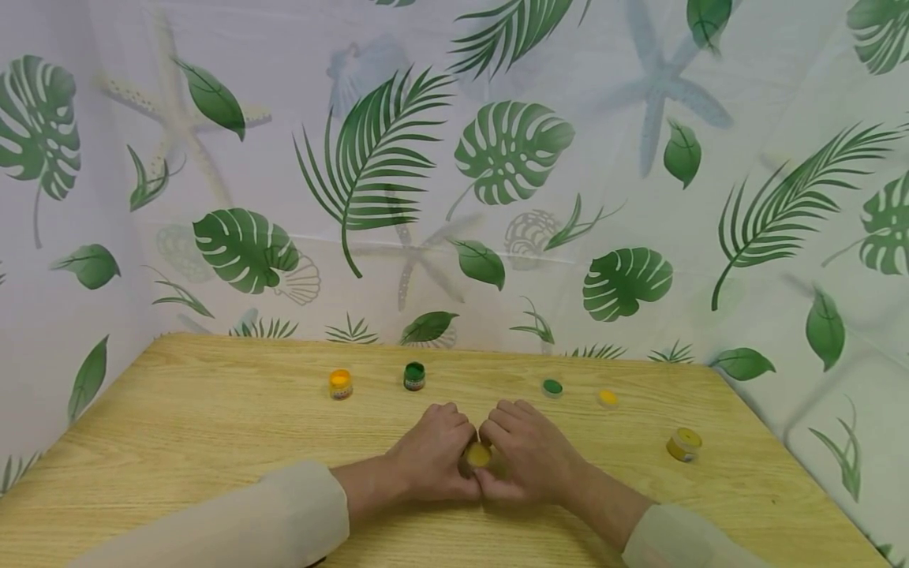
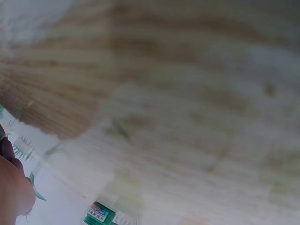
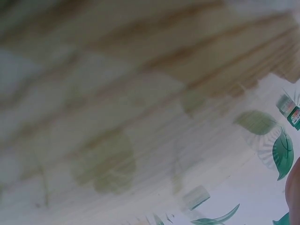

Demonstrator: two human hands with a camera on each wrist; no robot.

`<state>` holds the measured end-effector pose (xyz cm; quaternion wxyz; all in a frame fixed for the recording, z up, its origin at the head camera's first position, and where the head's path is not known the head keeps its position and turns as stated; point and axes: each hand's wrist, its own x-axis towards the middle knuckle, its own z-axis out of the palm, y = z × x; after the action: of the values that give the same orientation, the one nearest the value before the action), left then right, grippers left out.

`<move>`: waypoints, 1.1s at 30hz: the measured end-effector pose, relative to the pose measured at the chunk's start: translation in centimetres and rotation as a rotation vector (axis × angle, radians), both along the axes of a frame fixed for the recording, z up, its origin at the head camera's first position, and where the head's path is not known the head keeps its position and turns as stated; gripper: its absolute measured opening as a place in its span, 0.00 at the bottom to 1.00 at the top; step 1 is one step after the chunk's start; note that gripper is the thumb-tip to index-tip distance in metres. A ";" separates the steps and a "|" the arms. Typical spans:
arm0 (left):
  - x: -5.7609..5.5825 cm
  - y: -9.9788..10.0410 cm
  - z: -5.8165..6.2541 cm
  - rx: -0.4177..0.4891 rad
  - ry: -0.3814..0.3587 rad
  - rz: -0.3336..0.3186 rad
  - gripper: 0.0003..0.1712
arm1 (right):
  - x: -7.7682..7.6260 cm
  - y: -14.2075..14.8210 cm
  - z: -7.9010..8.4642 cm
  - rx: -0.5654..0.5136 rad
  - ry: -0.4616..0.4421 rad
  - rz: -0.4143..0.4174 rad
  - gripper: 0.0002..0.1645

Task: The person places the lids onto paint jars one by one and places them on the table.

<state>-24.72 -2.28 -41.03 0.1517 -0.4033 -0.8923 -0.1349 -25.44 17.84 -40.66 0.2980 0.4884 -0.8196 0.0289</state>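
Observation:
Both hands meet near the front middle of the table around a small paint jar (image 1: 479, 454) with a dull yellow top. My left hand (image 1: 435, 454) grips it from the left, and my right hand (image 1: 529, 454) from the right, fingers curled and thumbs at the near side. Most of the jar's wall is hidden behind the fingers. Only part of the left hand (image 2: 14, 192) enters the left wrist view, at its lower left edge. A sliver of the right hand (image 3: 294, 197) shows at the right edge of the right wrist view.
Beyond the hands stand an uncovered orange-yellow paint jar (image 1: 341, 385) and an uncovered green paint jar (image 1: 415, 377). A green lid (image 1: 551, 387) and a yellow lid (image 1: 607, 398) lie right of them. Farther right is a dark-yellow jar (image 1: 685, 445). Leaf-printed cloth (image 1: 426, 158) backs the wooden table (image 1: 234, 418).

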 end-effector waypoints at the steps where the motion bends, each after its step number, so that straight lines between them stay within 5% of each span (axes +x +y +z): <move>1: 0.0 0.0 0.0 0.000 0.002 0.000 0.16 | 0.0 0.0 0.0 0.001 0.000 -0.004 0.17; 14: 0.2 0.0 0.1 -0.045 -0.013 -0.019 0.19 | 0.0 0.1 -0.2 -0.020 -0.017 0.008 0.25; 33: 0.0 -0.1 -0.3 0.022 -0.052 -0.028 0.13 | 0.2 0.0 -0.4 -0.010 -0.027 0.008 0.16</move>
<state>-24.73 -2.37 -41.29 0.1308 -0.4106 -0.8886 -0.1571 -25.28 17.87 -41.01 0.2893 0.4898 -0.8214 0.0407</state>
